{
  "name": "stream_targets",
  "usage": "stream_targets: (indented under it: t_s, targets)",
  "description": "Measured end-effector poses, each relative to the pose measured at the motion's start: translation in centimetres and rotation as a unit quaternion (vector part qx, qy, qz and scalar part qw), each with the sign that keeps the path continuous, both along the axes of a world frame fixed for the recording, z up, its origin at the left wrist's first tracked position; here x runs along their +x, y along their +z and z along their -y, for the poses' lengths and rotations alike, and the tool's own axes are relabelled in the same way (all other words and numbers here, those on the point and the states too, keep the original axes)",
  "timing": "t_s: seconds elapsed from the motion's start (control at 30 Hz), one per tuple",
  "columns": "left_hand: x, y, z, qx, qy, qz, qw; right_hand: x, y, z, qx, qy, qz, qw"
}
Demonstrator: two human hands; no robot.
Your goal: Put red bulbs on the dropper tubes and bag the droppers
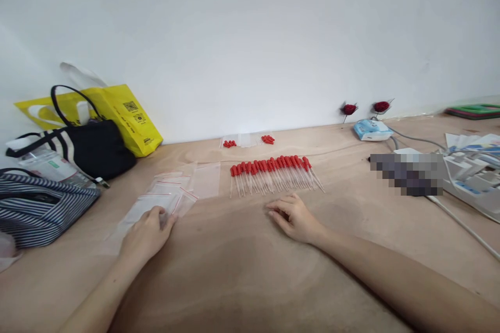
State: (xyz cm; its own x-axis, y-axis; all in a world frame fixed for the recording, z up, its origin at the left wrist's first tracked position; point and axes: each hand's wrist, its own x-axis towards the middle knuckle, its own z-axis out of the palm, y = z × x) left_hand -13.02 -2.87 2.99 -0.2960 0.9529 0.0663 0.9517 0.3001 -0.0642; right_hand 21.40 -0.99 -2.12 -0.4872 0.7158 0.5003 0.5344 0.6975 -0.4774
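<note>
My left hand (146, 231) rests on a spread of clear zip bags (150, 203) with red seal lines. Its fingers are bent, with a gap between thumb and forefinger, and no bag is visibly gripped. On the wooden table (234, 265), my right hand (295, 218) lies loosely curved, thumb apart from the fingers and nothing in it. Just beyond it is a row of glass droppers (273, 174), red rubber bulbs pointing away from me, thin tips towards me. Behind the row, two small groups of red pieces (229, 143) lie on clear plastic near the wall.
At the left stand a striped pouch (47, 208), a black handbag (97, 148) and a yellow bag (136, 119). To the right are a blue-and-white packet (373, 130), a blurred-out dark object, a white holder (472, 187) and cables. Two dark red flowers (349, 109) are by the wall.
</note>
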Motion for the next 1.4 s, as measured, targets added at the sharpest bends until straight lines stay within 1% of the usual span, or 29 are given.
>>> stream_targets:
  t_s: [0.1, 0.17, 0.23, 0.3, 0.37, 0.43, 0.5, 0.57, 0.63, 0.7, 0.77, 0.83, 0.87, 0.93, 1.03, 1.07, 1.13, 1.2, 1.23, 1.4]
  targets:
    - [0.9, 0.1, 0.0, -0.012, -0.026, -0.063, 0.998, 0.0, 0.0, 0.0, -0.002, 0.000, 0.000, 1.000]
    - [1.2, 0.2, 0.0, -0.014, -0.034, -0.088, 0.995, 0.0, 0.0, 0.0, -0.004, 0.001, 0.001, 1.000]
    - [1.2, 0.4, -0.1, -0.001, -0.035, -0.093, 0.995, 0.1, 0.0, 0.1, -0.002, 0.002, 0.004, 1.000]
    - [0.6, 0.9, -0.1, 0.022, -0.026, -0.074, 0.997, 0.1, 0.0, 0.1, 0.001, 0.004, 0.005, 1.000]
    - [-0.1, 1.7, -0.2, 0.049, -0.012, -0.020, 0.999, 0.1, 0.1, 0.1, 0.002, 0.005, 0.003, 1.000]
    - [-0.5, 2.5, -0.4, 0.080, -0.011, 0.069, 0.994, 0.1, 0.1, 0.1, 0.000, 0.008, 0.001, 1.000]
    - [0.1, 3.2, -0.4, 0.114, -0.044, 0.158, 0.980, 0.0, 0.1, 0.1, -0.003, 0.010, 0.000, 1.000]
    - [2.0, 3.3, -0.3, 0.137, -0.118, 0.221, 0.958, 0.0, 0.1, 0.1, -0.005, 0.011, -0.001, 1.000]
    - [5.3, 2.8, 0.0, 0.119, -0.192, 0.246, 0.942, 0.0, 0.1, 0.1, -0.006, 0.010, -0.001, 1.000]
    - [9.0, 1.6, 0.3, 0.097, -0.239, 0.265, 0.929, 0.0, 0.1, 0.1, -0.005, 0.008, 0.004, 1.000]
    - [12.3, 0.3, 0.6, 0.081, -0.269, 0.289, 0.915, 0.0, 0.2, 0.1, -0.004, 0.007, 0.009, 1.000]
    - [14.3, -0.8, 0.7, 0.055, -0.309, 0.311, 0.897, 0.1, 0.3, 0.1, -0.005, 0.005, 0.010, 1.000]
    - [14.8, -1.0, 0.7, 0.040, -0.332, 0.318, 0.887, 0.1, 0.4, 0.1, -0.005, 0.002, 0.007, 1.000]
    - [14.6, -1.0, 0.5, 0.021, -0.375, 0.326, 0.868, 0.1, 0.5, 0.2, -0.008, -0.009, 0.000, 1.000]
    - [12.8, 0.0, 0.0, -0.006, -0.443, 0.293, 0.847, 0.2, 0.8, 0.4, -0.012, -0.026, 0.001, 1.000]
    - [12.0, 0.3, -0.2, -0.027, -0.458, 0.268, 0.847, 0.2, 0.9, 0.5, -0.012, -0.024, 0.006, 1.000]
    - [10.9, 0.6, -0.3, -0.070, -0.469, 0.232, 0.849, 0.1, 1.0, 0.7, -0.009, -0.004, 0.019, 1.000]
    - [10.6, 0.2, 0.0, -0.104, -0.469, 0.216, 0.850, 0.1, 1.1, 0.8, -0.004, 0.028, 0.032, 0.999]
    - [10.7, -0.2, 0.3, -0.109, -0.467, 0.212, 0.852, 0.1, 1.2, 0.8, -0.003, 0.046, 0.039, 0.998]
    - [13.1, -2.7, 2.8, -0.096, -0.428, 0.200, 0.876, 0.5, 1.5, 0.9, -0.016, 0.113, 0.043, 0.993]
